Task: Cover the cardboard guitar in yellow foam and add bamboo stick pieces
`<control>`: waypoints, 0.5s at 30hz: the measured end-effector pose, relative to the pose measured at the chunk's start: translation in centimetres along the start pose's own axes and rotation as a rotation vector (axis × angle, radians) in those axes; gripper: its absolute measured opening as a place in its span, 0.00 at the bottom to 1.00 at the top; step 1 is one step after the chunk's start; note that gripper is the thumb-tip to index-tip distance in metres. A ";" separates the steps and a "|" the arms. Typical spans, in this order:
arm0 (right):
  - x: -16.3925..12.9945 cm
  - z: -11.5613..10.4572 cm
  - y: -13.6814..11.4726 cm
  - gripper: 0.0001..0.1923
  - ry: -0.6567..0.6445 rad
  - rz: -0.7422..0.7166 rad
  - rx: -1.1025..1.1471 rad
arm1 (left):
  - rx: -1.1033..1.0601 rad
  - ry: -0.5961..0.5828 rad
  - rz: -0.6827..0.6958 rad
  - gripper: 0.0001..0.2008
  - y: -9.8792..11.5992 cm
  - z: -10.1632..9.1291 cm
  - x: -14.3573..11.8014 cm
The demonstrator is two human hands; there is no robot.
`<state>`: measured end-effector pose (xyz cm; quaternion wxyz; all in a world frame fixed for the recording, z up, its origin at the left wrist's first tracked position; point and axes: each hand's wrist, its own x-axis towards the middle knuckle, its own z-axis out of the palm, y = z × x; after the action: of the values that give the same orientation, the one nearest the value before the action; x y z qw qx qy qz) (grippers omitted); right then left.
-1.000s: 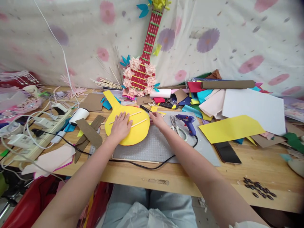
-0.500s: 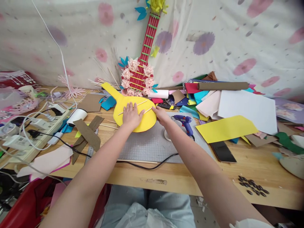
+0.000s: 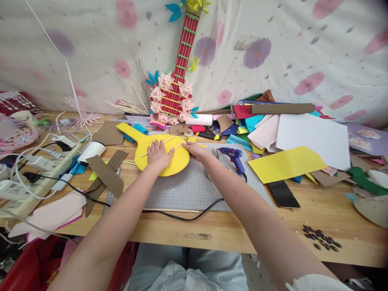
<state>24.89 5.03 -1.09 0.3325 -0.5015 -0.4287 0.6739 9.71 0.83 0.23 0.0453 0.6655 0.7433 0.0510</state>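
Observation:
A yellow guitar-shaped foam piece (image 3: pixel 179 160) lies at the far edge of the grey cutting mat (image 3: pixel 194 188), its neck pointing left and away. Two thin wooden sticks (image 3: pixel 151 150) lie slanted across its round body. My left hand (image 3: pixel 159 154) rests flat on the body with fingers spread, covering the middle of the sticks. My right hand (image 3: pixel 195 150) is at the body's right rim, its fingertips closed on the edge where one stick ends.
A blue glue gun (image 3: pixel 233 156) lies right of my right hand, its black cord running along the mat's near edge. Foam and paper sheets (image 3: pixel 286 163) pile up on the right; a power strip (image 3: pixel 36 182) and cardboard strips (image 3: pixel 104 173) lie on the left. A red model guitar (image 3: pixel 175 97) leans behind.
The yellow piece has slid away toward the back of the mat and turned, its neck now pointing further left. Both hands moved with it.

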 end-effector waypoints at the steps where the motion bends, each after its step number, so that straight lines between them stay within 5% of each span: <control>1: 0.0 0.0 0.1 0.08 -0.028 0.019 0.023 | 0.009 -0.020 -0.008 0.39 -0.2 -0.2 -0.2; 10: 0.0 -1.9 -0.4 0.11 -0.002 -0.007 -0.049 | 0.000 0.028 -0.007 0.38 2.1 0.3 -0.6; 15: 0.1 -1.9 1.1 0.15 0.286 -0.160 -0.446 | 0.040 0.165 0.031 0.36 3.0 1.5 -1.4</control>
<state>26.63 5.17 -2.35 0.3233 -0.6171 -0.5533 0.4567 13.02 -0.18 -0.82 -0.0302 0.6713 0.7349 0.0918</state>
